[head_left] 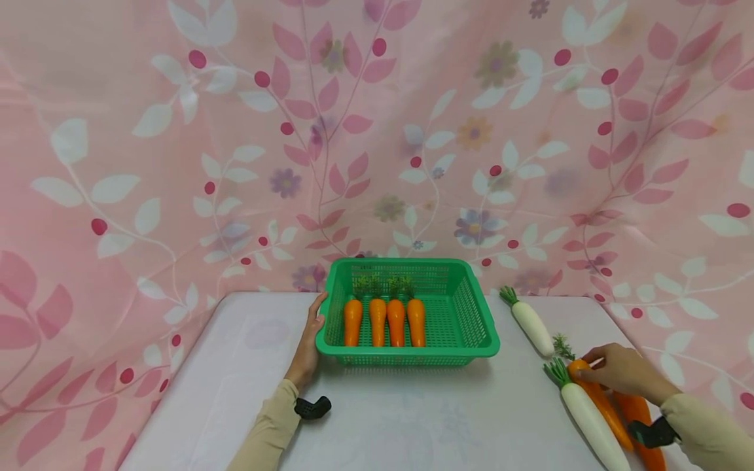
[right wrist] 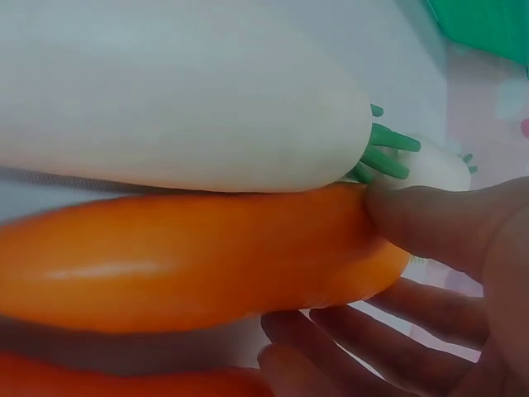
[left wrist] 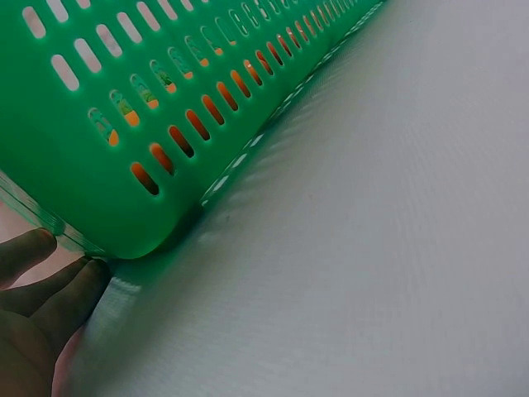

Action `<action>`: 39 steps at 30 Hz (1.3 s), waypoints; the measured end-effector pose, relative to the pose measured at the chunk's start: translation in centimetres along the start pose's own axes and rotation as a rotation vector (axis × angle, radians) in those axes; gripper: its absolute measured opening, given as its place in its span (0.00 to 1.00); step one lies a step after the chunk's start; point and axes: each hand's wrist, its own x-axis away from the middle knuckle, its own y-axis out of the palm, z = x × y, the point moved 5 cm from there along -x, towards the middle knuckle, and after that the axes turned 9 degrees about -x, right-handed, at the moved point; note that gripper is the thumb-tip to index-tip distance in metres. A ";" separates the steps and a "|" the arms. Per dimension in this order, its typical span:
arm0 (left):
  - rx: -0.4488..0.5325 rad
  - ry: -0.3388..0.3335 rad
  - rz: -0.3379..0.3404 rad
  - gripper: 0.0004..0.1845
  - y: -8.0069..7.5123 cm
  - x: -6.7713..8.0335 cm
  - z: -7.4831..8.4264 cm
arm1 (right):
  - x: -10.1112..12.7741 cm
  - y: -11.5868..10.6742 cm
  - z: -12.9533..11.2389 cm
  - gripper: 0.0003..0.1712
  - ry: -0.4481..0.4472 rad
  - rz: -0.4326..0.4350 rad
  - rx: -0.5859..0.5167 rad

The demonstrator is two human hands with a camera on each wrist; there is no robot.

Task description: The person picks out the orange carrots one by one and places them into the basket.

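A floral cloth (head_left: 377,131) hangs behind the pale table (head_left: 442,418), where a green basket (head_left: 406,351) sits near 12 o'clock. From the basket, the nearer white radish (head_left: 592,418) lies toward 4 o'clock, and just beside it, also toward 4, lies the gripped carrot (head_left: 609,412). The right hand (head_left: 627,369) pinches its top between thumb and fingers. At the basket's 9 o'clock side, the left hand (head_left: 307,343) rests with fingers extended against the wall. Four smaller-looking carrots (head_left: 396,324) stand in a row inside.
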 end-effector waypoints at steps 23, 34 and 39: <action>-0.004 -0.005 -0.008 0.28 0.0 -0.2 0.3 | -1.9 0.9 0.7 0.45 0.011 0.046 -0.043; -0.003 0.002 0.005 0.28 -0.1 -0.1 0.1 | -1.9 0.3 0.3 0.46 -0.005 0.091 -0.091; -0.006 0.006 0.008 0.28 -0.1 0.0 0.2 | -2.0 -0.4 0.1 0.50 0.010 0.113 -0.127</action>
